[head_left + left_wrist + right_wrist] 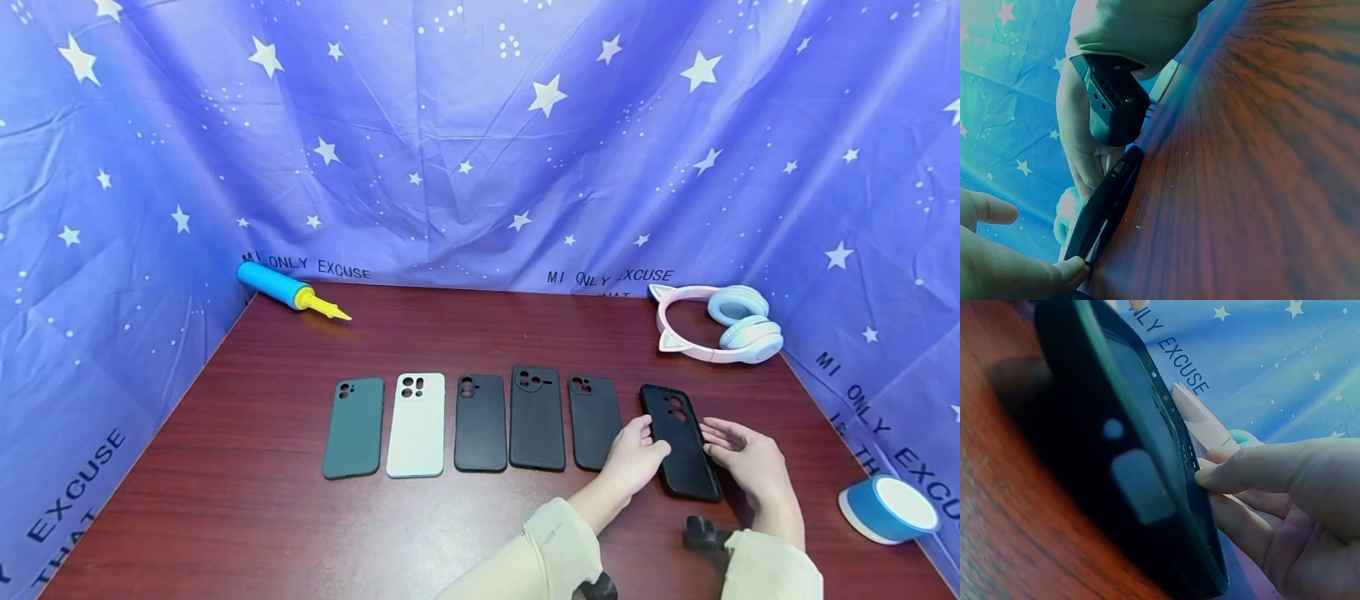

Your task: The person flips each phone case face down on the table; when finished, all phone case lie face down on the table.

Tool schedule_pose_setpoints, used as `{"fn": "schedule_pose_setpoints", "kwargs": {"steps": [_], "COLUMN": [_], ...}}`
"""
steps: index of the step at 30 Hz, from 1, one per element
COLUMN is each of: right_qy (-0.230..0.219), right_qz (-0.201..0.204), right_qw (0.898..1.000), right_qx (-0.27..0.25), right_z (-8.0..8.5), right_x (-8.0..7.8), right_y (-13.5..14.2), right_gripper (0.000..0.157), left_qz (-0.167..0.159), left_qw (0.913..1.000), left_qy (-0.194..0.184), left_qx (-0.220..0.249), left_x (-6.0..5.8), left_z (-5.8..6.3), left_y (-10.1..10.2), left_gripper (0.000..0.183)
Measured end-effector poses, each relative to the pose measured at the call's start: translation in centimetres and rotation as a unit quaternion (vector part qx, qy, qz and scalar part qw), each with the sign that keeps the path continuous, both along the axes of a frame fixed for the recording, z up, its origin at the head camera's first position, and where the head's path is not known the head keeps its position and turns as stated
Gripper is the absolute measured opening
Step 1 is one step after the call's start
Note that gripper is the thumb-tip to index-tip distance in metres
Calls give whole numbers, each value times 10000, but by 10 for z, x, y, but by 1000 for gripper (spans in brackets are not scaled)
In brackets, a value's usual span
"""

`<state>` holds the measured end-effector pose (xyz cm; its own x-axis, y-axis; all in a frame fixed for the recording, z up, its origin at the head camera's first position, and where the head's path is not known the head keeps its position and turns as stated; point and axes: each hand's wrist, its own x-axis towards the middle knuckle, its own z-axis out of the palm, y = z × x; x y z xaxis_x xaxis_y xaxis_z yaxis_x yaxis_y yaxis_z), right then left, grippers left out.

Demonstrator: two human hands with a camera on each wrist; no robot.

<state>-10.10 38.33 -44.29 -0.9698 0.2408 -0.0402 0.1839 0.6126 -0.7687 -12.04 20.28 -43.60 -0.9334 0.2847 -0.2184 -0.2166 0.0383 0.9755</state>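
Note:
A black phone case [686,454] lies between my hands at the right end of a row, its hollow inside facing up. My left hand [628,462] holds its left edge, thumb lapping over the rim; in the left wrist view that fingertip meets the case, while another finger [994,209] stands off it. My right hand [753,467] pinches the opposite edge, thumb on the inner rim and fingers along the outside in the right wrist view. Three more black cases [481,425] [537,421] [592,421], a white one [416,429] and a dark green one [354,429] lie back-up leftward.
Cat-ear headphones [697,346] sit at the table's back right, and a blue and yellow hand pump [273,287] at the back left. By the right edge is a blue roll with a white top [892,507]. Starry blue curtains [450,108] enclose the wooden table [247,483].

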Motion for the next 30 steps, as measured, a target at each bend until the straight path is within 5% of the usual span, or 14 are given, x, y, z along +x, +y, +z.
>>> {"fn": "schedule_pose_setpoints", "kwargs": {"steps": [30], "right_qy": [98], "right_qz": [97], "right_qw": [9998], "right_qx": [-115], "right_z": [-1], "right_x": [-3], "right_y": [-6], "right_gripper": [54], "left_qz": [33], "left_qw": [9994], "left_qy": [-152], "left_qx": [310], "left_x": [-4], "left_z": [7], "left_y": [-2], "left_gripper": [51]}}
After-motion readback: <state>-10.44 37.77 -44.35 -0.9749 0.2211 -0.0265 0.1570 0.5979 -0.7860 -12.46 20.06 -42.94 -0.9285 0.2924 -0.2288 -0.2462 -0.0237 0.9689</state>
